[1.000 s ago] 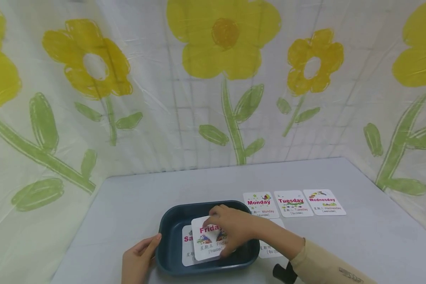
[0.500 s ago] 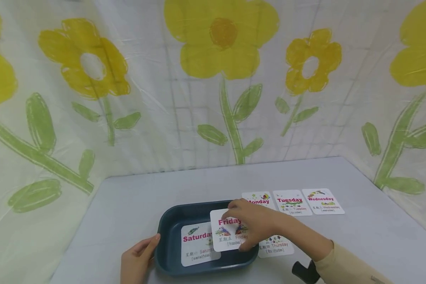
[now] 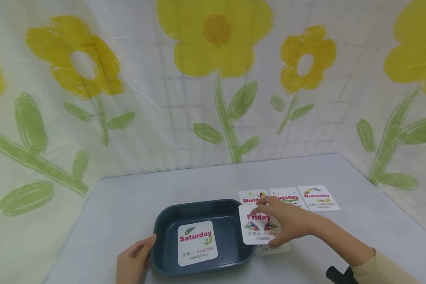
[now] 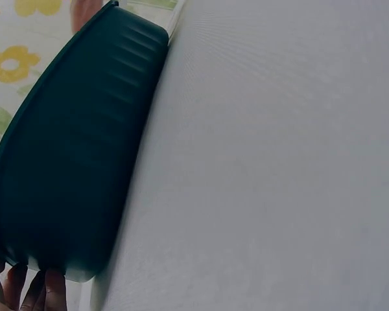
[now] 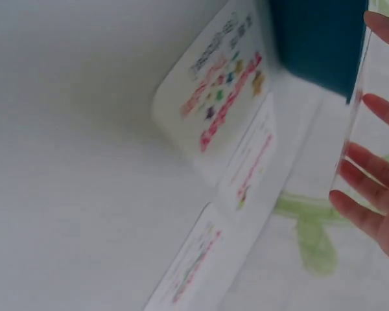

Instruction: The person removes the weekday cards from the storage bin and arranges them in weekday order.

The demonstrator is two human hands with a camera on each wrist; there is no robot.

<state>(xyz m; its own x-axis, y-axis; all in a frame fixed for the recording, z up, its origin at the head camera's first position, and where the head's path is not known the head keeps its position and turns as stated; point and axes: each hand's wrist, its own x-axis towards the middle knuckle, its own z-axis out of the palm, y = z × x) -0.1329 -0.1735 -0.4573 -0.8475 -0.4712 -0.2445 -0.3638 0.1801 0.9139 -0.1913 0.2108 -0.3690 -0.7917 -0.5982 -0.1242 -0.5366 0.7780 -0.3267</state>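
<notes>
Fingers (image 5: pixel 369 165) hold an edge-on card (image 5: pixel 351 123) near a blue tray (image 5: pixel 318 42) and printed cards (image 5: pixel 214 84).

The raised card (image 3: pixel 258 229) reads "Friday" twice, large and small; the inner card (image 3: pixel 197 243), in the tray (image 3: pixel 232 238), "Saturday" likewise. Far on the counter (image 3: pixel 92 221), the left card (image 3: pixel 249 196) shows "Mond", the middle card (image 3: pixel 289 193) a partly covered "Tuesday", the right card (image 3: pixel 318 198) "Wednesday" twice.

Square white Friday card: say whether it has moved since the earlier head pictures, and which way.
Yes, rightward: judged against the square white Wednesday card, the Friday card has come nearer, leaving the middle of the rounded dark-blue tray for its right rim.
</notes>
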